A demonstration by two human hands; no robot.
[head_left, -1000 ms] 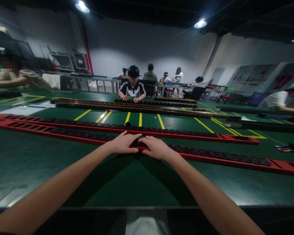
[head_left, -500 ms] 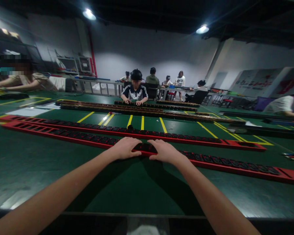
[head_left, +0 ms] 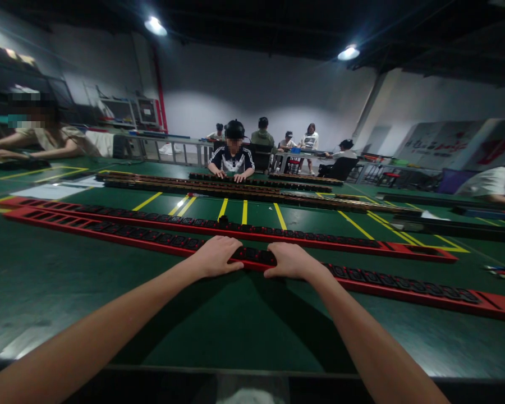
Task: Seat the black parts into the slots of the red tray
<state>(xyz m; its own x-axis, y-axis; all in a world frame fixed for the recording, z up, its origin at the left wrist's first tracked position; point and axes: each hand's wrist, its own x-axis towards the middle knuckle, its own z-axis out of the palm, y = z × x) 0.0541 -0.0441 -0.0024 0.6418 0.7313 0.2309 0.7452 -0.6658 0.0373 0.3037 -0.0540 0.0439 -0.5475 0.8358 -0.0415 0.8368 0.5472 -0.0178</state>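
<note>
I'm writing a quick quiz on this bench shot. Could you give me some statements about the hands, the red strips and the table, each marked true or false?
1. The left hand and right hand are both at the nearer red strip. True.
2. The two hands are pressed together. False: a gap separates them.
3. Black pieces show in the strip between the hands. True.
4. The tabletop is bright white. False: the tabletop is green.
5. Yellow lines mark the tabletop beyond the farther red strip. True.
</note>
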